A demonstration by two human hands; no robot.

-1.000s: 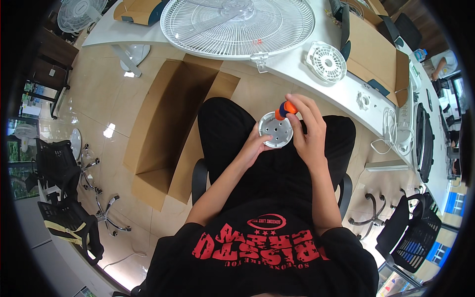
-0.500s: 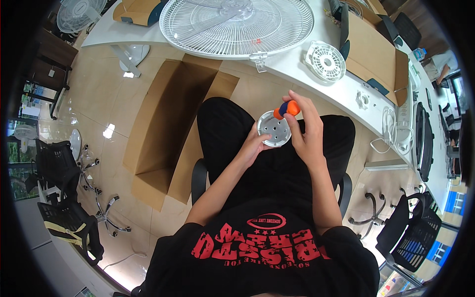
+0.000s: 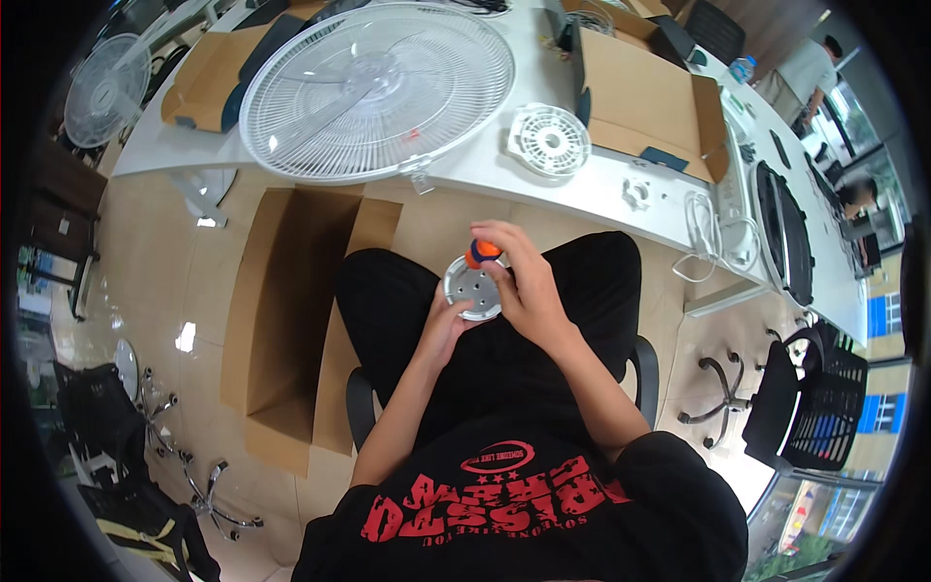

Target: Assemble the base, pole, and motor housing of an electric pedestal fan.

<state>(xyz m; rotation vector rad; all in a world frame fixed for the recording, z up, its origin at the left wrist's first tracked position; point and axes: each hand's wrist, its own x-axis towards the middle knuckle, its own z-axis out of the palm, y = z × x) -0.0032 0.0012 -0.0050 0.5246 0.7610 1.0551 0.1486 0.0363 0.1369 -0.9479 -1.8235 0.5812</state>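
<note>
Left hand: the left hand cups the round silver motor housing from below and from its left edge, fingers closed against the rim; it holds the part over the lap.
Right hand: the right hand is closed around a screwdriver with an orange and blue handle, the fingers curled over the handle top.
Housing relative to grip: the housing lies between the two hands, touching the left palm and just to the left of the right-hand fingers; its flat face with small holes is turned up towards the camera.
Screwdriver relative to housing: the handle stands at the far upper edge of the housing, just beside it; the blade is hidden by the fingers, so contact with the housing cannot be told.
Beyond the grip: a white table runs across, well apart from the hands; on it lie a large white fan grille, a small round white vented cover and an open cardboard box.
Left of the grip: a flattened cardboard box lies on the floor beside the person's knee.
Below the grip: the black office chair shows behind the right forearm.
</note>
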